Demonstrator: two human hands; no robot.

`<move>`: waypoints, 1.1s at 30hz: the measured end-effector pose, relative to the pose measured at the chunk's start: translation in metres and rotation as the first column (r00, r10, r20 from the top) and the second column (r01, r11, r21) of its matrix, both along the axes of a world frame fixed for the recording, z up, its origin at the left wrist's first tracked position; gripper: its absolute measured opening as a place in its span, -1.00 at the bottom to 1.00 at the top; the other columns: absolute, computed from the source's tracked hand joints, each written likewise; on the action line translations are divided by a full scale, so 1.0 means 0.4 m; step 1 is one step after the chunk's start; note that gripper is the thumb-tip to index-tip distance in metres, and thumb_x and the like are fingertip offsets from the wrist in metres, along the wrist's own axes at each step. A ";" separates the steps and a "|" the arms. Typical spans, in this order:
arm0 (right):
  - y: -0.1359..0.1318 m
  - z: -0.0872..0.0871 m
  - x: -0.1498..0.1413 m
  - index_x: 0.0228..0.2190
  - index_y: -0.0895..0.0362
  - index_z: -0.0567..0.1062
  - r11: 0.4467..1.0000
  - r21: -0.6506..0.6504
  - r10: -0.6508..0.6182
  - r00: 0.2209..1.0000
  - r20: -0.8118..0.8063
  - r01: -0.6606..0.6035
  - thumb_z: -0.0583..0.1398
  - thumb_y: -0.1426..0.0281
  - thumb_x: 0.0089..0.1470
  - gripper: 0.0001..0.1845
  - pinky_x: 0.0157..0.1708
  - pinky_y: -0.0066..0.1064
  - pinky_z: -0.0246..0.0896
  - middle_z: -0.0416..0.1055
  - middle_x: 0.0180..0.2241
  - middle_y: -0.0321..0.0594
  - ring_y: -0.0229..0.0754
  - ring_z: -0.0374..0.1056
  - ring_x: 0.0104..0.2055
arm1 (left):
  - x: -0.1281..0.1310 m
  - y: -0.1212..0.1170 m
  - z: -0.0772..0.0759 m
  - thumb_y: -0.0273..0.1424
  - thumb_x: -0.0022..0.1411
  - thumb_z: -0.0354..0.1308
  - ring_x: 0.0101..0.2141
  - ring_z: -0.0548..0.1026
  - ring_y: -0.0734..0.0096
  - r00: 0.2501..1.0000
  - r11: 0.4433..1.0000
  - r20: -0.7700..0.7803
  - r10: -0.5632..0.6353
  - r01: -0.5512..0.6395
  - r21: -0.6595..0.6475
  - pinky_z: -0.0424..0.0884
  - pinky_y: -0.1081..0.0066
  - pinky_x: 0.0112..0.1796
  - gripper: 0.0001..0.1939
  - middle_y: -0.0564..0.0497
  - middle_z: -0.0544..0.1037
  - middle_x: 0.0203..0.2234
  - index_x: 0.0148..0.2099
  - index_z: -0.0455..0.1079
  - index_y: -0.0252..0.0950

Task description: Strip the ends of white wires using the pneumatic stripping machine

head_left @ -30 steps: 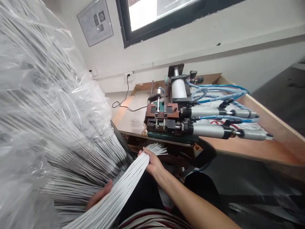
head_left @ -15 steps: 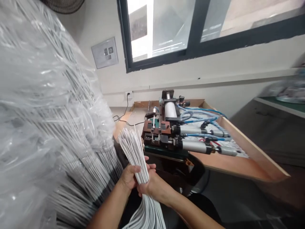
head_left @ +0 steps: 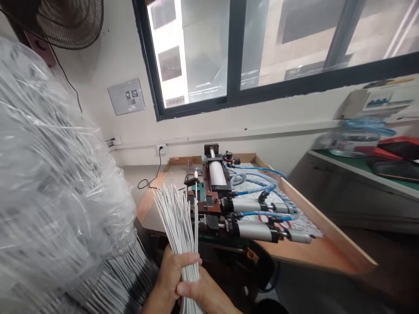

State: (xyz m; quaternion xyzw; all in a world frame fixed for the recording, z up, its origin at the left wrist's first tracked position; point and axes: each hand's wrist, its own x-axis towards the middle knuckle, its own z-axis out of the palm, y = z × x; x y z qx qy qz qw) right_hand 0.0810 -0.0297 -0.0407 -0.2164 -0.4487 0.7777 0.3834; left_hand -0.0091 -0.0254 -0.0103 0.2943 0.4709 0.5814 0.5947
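Observation:
A thick bundle of pale grey wires (head_left: 178, 222) stands nearly upright before me, its loose ends fanned out at the top. My left hand (head_left: 175, 270) is wrapped round the bundle from the left, thumb across the front. Just below, my right hand (head_left: 201, 288) grips the same bundle from the right, its thumb also over the front. Some fingers of both hands are hidden behind the wires. Beyond the wire tips sits a pneumatic machine (head_left: 209, 200) with silver cylinders; the bundle covers part of its left side.
On my left rises a big pile of similar wires in clear plastic (head_left: 65, 187). The machine stands on a wooden-edged table (head_left: 327, 253) with blue air hoses (head_left: 255, 192). At right is a green-topped shelf (head_left: 353, 163) with a plastic jug (head_left: 353, 141). A fan (head_left: 70, 22) hangs upper left.
My view has tilted up and turned right. Both hands now close round the bundle lower in the picture, and the wire tips have spread wider.

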 end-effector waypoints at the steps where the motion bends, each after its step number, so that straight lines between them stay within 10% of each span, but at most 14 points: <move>1: 0.003 0.003 0.006 -0.31 0.20 0.46 1.000 0.001 -0.017 1.000 -0.019 0.017 0.31 0.17 -0.40 -0.46 -0.25 -0.26 0.18 0.42 -0.43 -0.17 -0.07 0.32 -0.32 | 0.001 0.003 -0.006 -0.57 -0.25 0.21 -0.68 0.37 0.43 1.000 1.000 -0.012 0.023 -0.023 0.003 0.26 0.45 -0.62 -0.95 0.00 0.45 -0.75 -0.58 0.41 -0.43; 8: 0.076 0.036 0.054 -0.44 0.12 0.55 0.881 0.128 -0.472 0.866 0.162 0.456 0.19 0.21 -0.13 -0.74 -0.43 -0.43 0.15 0.35 -0.47 -0.22 -0.20 0.24 -0.44 | 0.006 0.021 -0.006 -0.58 -0.22 0.20 -0.52 0.42 0.35 0.998 0.997 -0.046 0.044 -0.041 0.063 0.33 0.37 -0.43 -0.82 -0.03 0.52 -0.58 -0.42 0.45 -0.42; 33: 0.143 0.017 0.037 -0.72 0.22 0.37 0.795 -0.440 -0.471 0.882 -0.016 0.416 0.29 0.30 -0.29 -0.72 -0.71 -0.57 -0.17 0.13 -0.79 -0.43 -0.46 -0.06 -0.74 | 0.000 0.050 0.023 -0.46 -0.38 0.30 -0.68 0.36 0.42 0.934 0.949 -0.217 0.284 -0.306 -0.078 0.31 0.42 -0.60 -0.80 0.07 0.41 -0.76 -0.58 0.39 -0.38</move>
